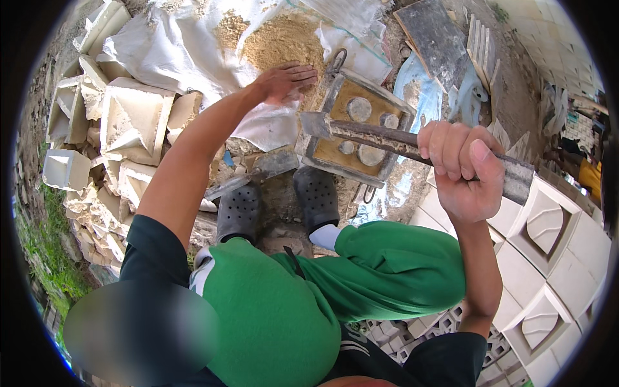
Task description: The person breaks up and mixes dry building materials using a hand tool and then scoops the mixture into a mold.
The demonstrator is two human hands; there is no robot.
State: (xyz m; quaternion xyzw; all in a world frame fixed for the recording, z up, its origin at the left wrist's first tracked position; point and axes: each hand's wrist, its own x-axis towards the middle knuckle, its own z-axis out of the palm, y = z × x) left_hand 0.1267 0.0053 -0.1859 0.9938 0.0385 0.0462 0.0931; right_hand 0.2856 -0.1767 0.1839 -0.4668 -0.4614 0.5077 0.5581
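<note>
A long metal tool (380, 137) is gripped in the right hand (465, 168), its fingers wrapped around the shaft, at an outdoor work site strewn with pale cast blocks. The tool is held slantwise across a metal frame (345, 172), its flat, broad end seen over the frame's left side and its thicker end past the hand to the right; whether the frame is touched by it cannot be told. The frame is laid on the ground ahead of the feet, filled with tan material in which four round discs (359, 109), two larger and two smaller, are set. A loop is fitted at its far side and another at its near side.

The left hand (284, 82) is held open and flat, palm down, fingers stretched out side by side, with nothing grasped. It is placed at the near edge of a heap of tan sand (284, 42), just left of the frame's far corner. The sand is spread on white sacks (171, 61).

Green trousers (277, 303) and dark grey clogs (240, 211) are worn. Broken and whole pale blocks (137, 119) are piled at left beside a strip of grass (48, 238). White blocks with square recesses (545, 222) are stacked at right; a dark board (432, 39) is seen beyond the frame, near light blue sheeting (419, 90).
</note>
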